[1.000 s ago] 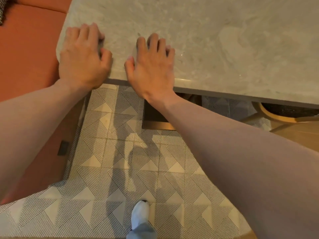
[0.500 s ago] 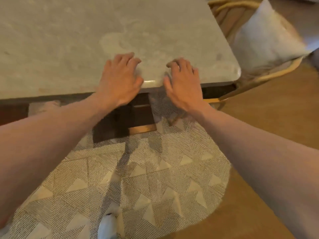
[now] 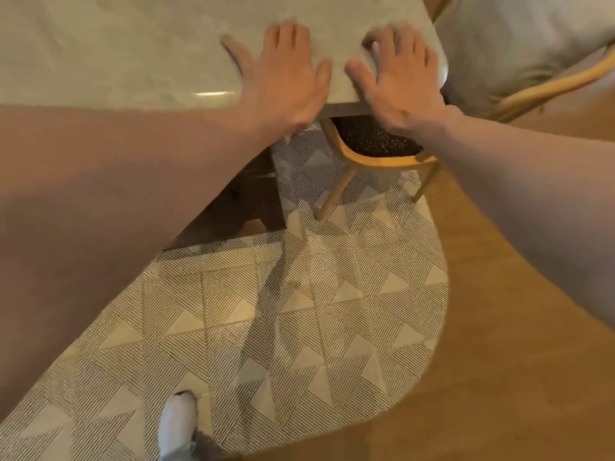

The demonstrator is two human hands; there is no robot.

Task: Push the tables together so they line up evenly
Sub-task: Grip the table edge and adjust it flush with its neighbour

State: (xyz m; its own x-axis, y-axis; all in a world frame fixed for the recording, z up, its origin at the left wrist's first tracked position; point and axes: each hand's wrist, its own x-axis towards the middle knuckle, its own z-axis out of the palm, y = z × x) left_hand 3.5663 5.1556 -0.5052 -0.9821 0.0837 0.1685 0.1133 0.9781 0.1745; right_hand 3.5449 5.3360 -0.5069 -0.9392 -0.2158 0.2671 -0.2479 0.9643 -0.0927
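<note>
A person leans over a pale stone-topped table (image 3: 116,54), which fills the upper left of the frame, with both palms set near its right-hand corner. The left hand (image 3: 283,78) lies flat on the top, fingers straight and spread, its heel at the near edge. Just to the right, apart from it and not clasped, the right hand (image 3: 399,74) lies flat too, fingers straight, beside the rounded corner; neither hand grips anything. Below that corner stands a wooden chair (image 3: 376,161) with a dark seat, tucked partly under the table, and a second, pale-cushioned chair (image 3: 519,44) sits just right of the corner. No second table is in view, and blur makes it hard to say how firmly the palms press. A shove from this one corner would likely swing the table askew rather than slide it square, and its edge could catch either chair.
</note>
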